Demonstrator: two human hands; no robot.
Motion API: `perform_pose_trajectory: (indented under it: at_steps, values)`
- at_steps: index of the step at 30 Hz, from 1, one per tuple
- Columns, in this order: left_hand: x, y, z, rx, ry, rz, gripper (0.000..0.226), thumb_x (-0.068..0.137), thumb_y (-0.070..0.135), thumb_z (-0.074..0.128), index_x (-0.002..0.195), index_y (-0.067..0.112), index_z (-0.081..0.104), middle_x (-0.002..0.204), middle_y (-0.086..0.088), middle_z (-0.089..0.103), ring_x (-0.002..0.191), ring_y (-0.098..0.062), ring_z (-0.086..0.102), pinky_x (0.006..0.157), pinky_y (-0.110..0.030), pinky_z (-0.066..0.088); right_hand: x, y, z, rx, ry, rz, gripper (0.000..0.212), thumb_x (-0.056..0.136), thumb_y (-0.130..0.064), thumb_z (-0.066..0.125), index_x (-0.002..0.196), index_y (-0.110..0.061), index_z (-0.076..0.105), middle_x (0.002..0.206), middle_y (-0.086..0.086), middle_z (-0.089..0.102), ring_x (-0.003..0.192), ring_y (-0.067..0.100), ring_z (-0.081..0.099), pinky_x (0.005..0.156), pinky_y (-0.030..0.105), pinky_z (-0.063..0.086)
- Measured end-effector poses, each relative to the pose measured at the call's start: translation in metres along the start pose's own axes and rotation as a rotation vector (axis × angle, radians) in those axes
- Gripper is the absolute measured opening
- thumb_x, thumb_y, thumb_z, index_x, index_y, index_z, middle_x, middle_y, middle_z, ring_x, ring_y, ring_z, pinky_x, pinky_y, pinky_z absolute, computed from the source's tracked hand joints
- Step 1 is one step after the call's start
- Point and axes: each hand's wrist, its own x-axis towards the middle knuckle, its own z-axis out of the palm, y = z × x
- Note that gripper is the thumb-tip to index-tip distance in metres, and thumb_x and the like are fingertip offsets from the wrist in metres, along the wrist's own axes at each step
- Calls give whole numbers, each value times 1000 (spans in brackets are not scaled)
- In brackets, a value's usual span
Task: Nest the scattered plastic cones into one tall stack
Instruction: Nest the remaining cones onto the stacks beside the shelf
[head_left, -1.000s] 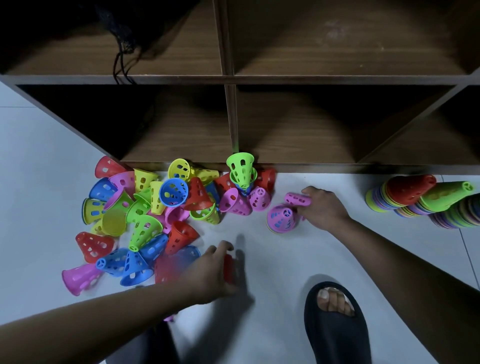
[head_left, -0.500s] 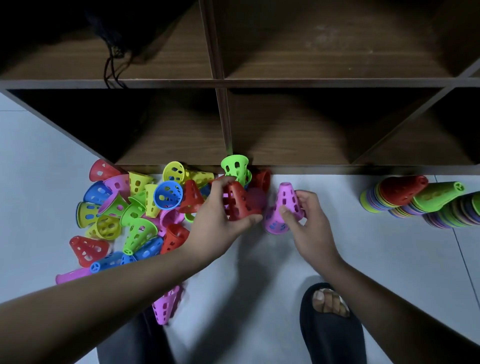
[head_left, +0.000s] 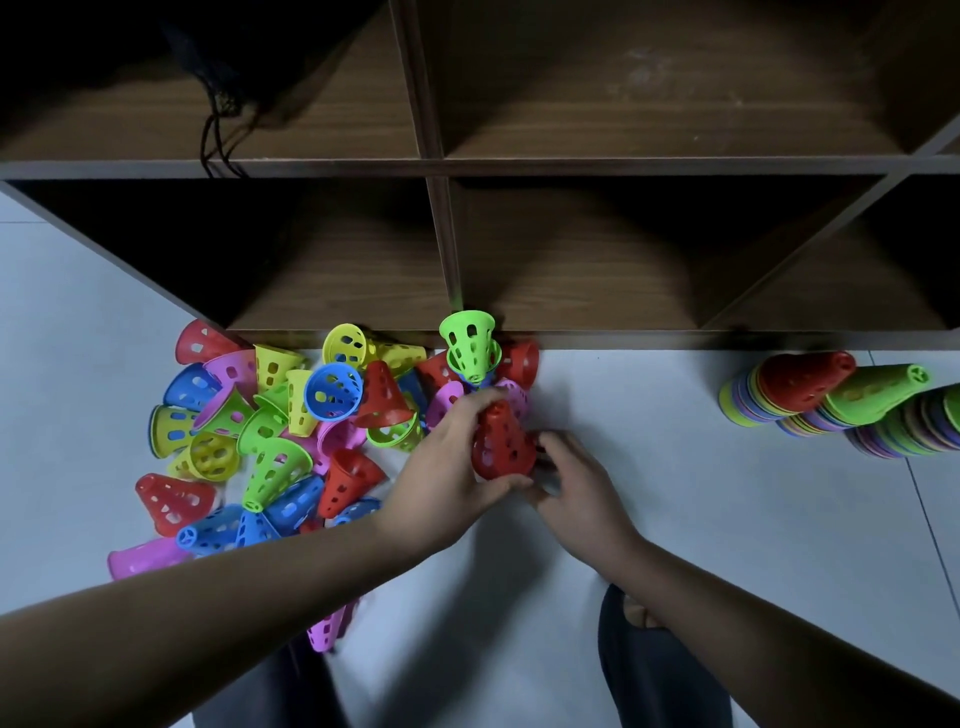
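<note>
Nesting: red cone (head_left: 501, 441).
Curled in left hand (head_left: 447, 483) fingers, rim pinched by right hand (head_left: 582, 499); next pick probably from pile (head_left: 270, 467) leftward.

FLOOR (head_left: 649, 441) far edge: closed off by shelf unit (head_left: 571, 338) | left: passage blocked by loose cone pile (head_left: 270, 431) | centre: occupied by red cone (head_left: 501, 441), gripped by left hand (head_left: 447, 467) and right hand (head_left: 576, 493) | right: bare tiles left open up to lying stacks (head_left: 831, 410) | near edge: slipper (head_left: 660, 675) is met.

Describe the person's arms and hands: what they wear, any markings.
No sleeves show: the left arm and right arm are bare to the frame's edge. The left hand and right hand wear no gloves, and no rings, watch or wristbands are visible.
</note>
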Motion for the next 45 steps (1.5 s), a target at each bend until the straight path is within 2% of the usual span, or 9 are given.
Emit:
perform_pose_trajectory:
  at_steps: [3,7,12,16,23,26,35,41,45]
  values:
    - [-7,-20,1,81,-34,21,82,82,43,91,147,29,44,141,12,55,126,-9,57,101,-25,50,0,-2,8,65,-90,12,38,94,0,64,118,-29,66,116,-10,67,106,4,69,90,29,57]
    - [-15,-43,0,188,-109,32,73,82,36,91,140,28,47,134,9,56,119,-11,58,95,-27,51,9,-1,4,37,15,56,30,98,-2,62,119,-22,71,110,-11,74,104,0,69,93,28,58]
    - [-19,-58,-2,278,-216,121,59,84,32,84,135,26,55,131,8,57,115,-18,62,90,-33,55,39,-10,-14,-187,128,-129,33,98,-15,66,128,-27,64,126,-12,57,107,7,59,87,26,51]
    - [-15,-55,-22,317,-123,186,54,85,36,82,134,26,61,120,9,58,107,-13,58,87,-17,43,66,-18,-17,-419,74,-271,47,99,-19,64,145,-27,58,150,-14,50,130,16,53,103,32,49]
    - [4,-61,-70,325,137,76,43,93,52,70,125,24,66,109,9,58,101,-16,57,85,-39,54,74,-8,-14,-574,-13,-320,35,102,-21,61,136,-27,62,137,-10,60,117,23,54,89,39,54]
    - [20,-73,-88,457,163,3,51,89,55,71,128,24,63,112,4,60,105,-22,53,91,-46,48,65,-1,-14,-555,-35,-284,31,102,-23,60,133,-30,61,130,-10,62,115,21,54,83,39,53]
    - [38,-93,-113,583,-115,-135,80,82,78,58,147,36,42,135,3,57,128,-26,45,103,-53,39,43,13,-12,-519,-32,-213,36,100,-29,66,135,-34,60,127,-9,65,123,17,56,99,37,49]
    - [39,-84,-111,502,-92,-142,80,82,74,74,146,35,46,139,2,61,131,-23,45,107,-51,36,30,-11,-25,-299,94,-75,39,100,-34,67,137,-41,56,124,-4,59,115,22,57,92,38,52]
    - [34,-66,-109,382,51,-63,79,80,69,81,143,32,52,134,3,61,121,-15,50,103,-47,42,9,-51,-30,-120,141,-75,40,102,-37,66,139,-42,54,128,-9,57,122,14,56,93,32,52]
